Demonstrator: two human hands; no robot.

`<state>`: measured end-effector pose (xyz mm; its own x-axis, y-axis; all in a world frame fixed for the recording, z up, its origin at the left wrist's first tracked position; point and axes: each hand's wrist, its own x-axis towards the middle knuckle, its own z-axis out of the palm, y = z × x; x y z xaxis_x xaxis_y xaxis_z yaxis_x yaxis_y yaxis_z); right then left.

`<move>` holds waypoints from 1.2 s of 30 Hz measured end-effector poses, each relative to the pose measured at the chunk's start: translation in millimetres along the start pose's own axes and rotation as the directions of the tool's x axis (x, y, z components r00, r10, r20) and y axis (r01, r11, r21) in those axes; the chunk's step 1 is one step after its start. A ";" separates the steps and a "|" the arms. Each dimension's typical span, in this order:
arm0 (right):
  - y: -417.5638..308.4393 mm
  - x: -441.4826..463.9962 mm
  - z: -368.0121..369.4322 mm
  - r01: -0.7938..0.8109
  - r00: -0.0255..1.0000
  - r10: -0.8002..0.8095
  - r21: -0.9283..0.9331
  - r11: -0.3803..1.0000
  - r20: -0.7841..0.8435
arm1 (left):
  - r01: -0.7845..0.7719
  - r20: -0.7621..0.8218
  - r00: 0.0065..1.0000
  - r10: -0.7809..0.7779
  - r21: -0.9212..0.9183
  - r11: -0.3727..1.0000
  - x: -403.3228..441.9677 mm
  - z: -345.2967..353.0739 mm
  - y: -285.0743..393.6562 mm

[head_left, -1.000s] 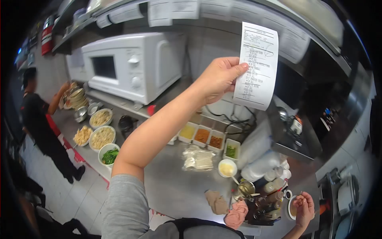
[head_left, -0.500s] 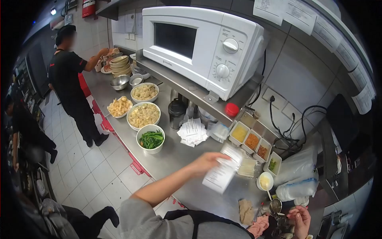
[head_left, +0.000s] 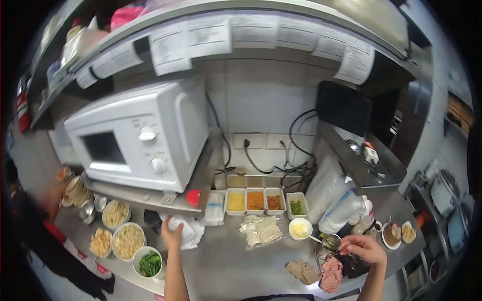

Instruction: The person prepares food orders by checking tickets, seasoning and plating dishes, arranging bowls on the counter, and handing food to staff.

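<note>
Head view: my left hand has reached the flat white paper slips beside it, apparently setting one down; whether it or my half-curled right hand grasps anything is unclear.

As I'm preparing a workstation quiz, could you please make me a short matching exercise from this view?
Things:
1. Loose paper slips
2. Microwave
3. Pink cloth
4. Leafy greens

Places:
A. In a white bowl
B. Right beside the brown cloth
C. Next to the left hand
D. On a raised metal shelf

Pairs: 1-C, 2-D, 3-B, 4-A
</note>
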<state>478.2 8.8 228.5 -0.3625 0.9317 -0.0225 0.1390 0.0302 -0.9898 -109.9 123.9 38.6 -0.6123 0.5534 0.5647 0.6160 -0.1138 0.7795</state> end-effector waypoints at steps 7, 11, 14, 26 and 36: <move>25.4 11.4 15.4 -0.034 0.997 0.038 -0.057 0.998 0.067 | 0.141 0.161 0.971 -0.177 0.215 0.967 -20.0 27.0 -56.3; 99.5 39.7 44.0 0.034 0.973 0.068 -0.430 0.902 0.219 | 0.157 0.126 0.973 -0.195 0.263 0.952 -42.7 24.7 -49.8; 180.4 59.9 71.6 0.169 0.985 -0.096 -0.711 0.682 0.141 | 0.400 -0.018 0.889 -0.458 0.518 0.756 -59.0 7.7 43.9; 236.6 88.3 102.9 0.103 0.965 -0.262 -0.915 0.390 -0.003 | -0.146 0.580 0.349 0.736 -0.742 0.654 4.5 -12.8 441.1; 238.4 70.5 83.2 0.188 0.923 -0.384 -0.899 0.395 0.025 | -0.320 0.287 0.461 0.840 -0.829 0.459 95.0 120.3 604.0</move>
<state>409.1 51.6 -20.8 -0.4111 0.8395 0.3553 0.8154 0.5129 -0.2685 263.7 207.1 530.4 0.3774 0.3966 0.8368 0.0679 -0.9131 0.4021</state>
